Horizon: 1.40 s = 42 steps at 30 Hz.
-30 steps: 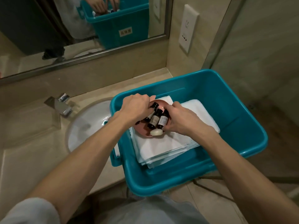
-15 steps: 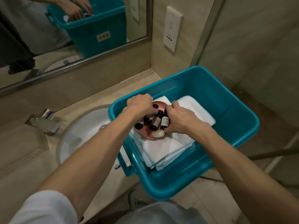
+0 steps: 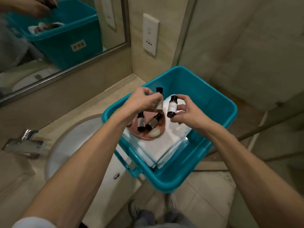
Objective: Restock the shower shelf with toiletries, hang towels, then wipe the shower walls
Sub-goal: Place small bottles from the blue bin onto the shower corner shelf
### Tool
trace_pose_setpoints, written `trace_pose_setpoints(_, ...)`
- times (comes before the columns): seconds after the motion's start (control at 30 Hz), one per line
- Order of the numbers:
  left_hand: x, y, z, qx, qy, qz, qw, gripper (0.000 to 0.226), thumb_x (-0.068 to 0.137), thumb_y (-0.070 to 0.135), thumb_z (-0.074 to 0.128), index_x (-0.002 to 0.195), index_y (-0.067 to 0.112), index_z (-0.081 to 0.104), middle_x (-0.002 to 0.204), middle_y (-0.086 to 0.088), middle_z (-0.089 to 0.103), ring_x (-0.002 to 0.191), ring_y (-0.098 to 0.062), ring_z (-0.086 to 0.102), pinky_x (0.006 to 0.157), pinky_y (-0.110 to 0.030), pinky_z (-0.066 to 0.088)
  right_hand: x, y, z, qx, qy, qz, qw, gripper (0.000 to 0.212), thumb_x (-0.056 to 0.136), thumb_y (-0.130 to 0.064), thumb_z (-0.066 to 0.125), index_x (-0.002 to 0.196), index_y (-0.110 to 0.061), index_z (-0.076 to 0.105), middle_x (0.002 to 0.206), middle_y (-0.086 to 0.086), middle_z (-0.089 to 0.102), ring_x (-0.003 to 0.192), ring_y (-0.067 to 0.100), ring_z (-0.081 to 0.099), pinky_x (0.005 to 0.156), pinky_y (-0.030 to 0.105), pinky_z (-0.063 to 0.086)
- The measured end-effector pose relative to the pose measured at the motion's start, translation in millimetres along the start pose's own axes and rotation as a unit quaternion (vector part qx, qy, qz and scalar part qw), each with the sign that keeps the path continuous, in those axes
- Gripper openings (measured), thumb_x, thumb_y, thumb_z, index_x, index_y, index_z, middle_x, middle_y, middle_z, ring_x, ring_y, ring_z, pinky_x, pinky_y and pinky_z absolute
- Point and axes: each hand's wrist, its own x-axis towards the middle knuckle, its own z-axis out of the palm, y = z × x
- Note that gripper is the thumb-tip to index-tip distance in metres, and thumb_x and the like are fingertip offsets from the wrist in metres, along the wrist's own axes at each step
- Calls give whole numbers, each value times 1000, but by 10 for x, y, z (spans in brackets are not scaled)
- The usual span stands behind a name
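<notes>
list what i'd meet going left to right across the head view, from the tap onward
faucet → sink basin → left hand → left bottle it holds → right bottle → right hand holding it. The teal bin spans both hands, so it is left out.

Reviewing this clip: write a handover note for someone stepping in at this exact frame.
Left hand grips a first bottle, held above the pink dish.
Right hand pinches a second bottle.
Two more bottles and a soap bar lie on the dish, which sits on folded white towels inside the teal bin.
Done: two bottles picked up.
Left: shelve all toiletries, hang the towels, wipe the shower walls.
</notes>
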Motion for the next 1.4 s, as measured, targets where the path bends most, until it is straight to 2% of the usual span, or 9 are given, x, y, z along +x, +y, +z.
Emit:
trace_pose_setpoints(0.2, -298, 358, 322, -73, -142, 17, 987, 32, 88, 19, 77, 117, 12, 65, 68, 2, 67, 58, -8, 63, 71, -37, 63, -373, -9, -195, 217, 13, -1, 976, 69, 79, 15, 66, 133, -20, 44, 87, 5, 73, 78, 16, 60, 61, 28, 44)
trace_pose_setpoints(0.33, -473, 574, 581, -42, -190, 39, 980, 27, 89, 21, 75, 115, 12, 71, 70, 2, 65, 62, -11, 61, 75, -39, 62, -719, -47, -431, 275, 34, -23, 961, 57, 86, 7, 67, 134, -13, 45, 91, 11, 70, 74, 19, 66, 54, 25, 47)
trace_pose_setpoints(0.5, -791, 820, 1118, -27, -223, 40, 974, 22, 89, 18, 74, 107, 10, 66, 88, -8, 71, 70, -20, 69, 68, -36, 61, -1316, 88, -848, 298, 66, -44, 951, 52, 90, 7, 65, 135, -9, 45, 92, 12, 72, 75, 18, 72, 61, 28, 60)
trace_pose_setpoints(0.63, -1105, 1028, 1690, -15, -254, 72, 964, 18, 89, 27, 75, 99, 16, 64, 80, -1, 70, 70, -19, 68, 74, -39, 61, -1916, 212, -1255, 292, 101, -57, 949, 50, 92, 8, 62, 137, -7, 45, 94, 14, 67, 65, 15, 70, 60, 32, 62)
trace_pose_setpoints(0.8, -1576, 1225, 2465, -19, -265, 101, 959, 21, 90, 37, 73, 95, 18, 66, 86, -6, 63, 81, -22, 62, 80, -44, 62, -2711, 470, -1739, 311, 150, -67, 936, 40, 95, 2, 60, 131, -15, 53, 93, 10, 71, 72, 21, 69, 65, 37, 62)
trace_pose_setpoints(0.9, -1887, 1317, 2932, -1, -277, 115, 954, 18, 90, 38, 72, 90, 21, 66, 81, -1, 63, 80, -19, 65, 84, -47, 60, -3137, 664, -1985, 333, 190, -59, 922, 30, 99, -6, 58, 127, -16, 55, 89, 8, 70, 67, 21, 67, 63, 38, 62)
trace_pose_setpoints(1.0, -2138, 1422, 3312, 16, -289, 123, 949, 19, 91, 37, 72, 96, 21, 64, 73, 7, 66, 77, -15, 67, 88, -48, 58, -3440, 822, -2188, 333, 244, -42, 910, 24, 100, -19, 60, 123, -17, 58, 100, 10, 69, 70, 24, 67, 63, 38, 61)
trace_pose_setpoints(1.23, -2373, 1752, 3919, 31, -290, 154, 944, 23, 89, 36, 74, 99, 21, 59, 86, 4, 69, 72, -10, 68, 68, -30, 56, -3795, 980, -2716, 315, 318, -37, 893, 12, 96, -25, 65, 106, -18, 64, 99, 7, 71, 79, 25, 69, 59, 35, 59)
trace_pose_setpoints(1.4, -2173, 2037, 4225, 24, -284, 172, 943, 25, 85, 37, 78, 99, 21, 65, 91, 0, 74, 86, -20, 73, 87, -46, 58, -3805, 960, -3214, 334, 337, -52, 879, 14, 93, -20, 68, 105, -13, 65, 103, 10, 75, 93, 32, 71, 64, 40, 60)
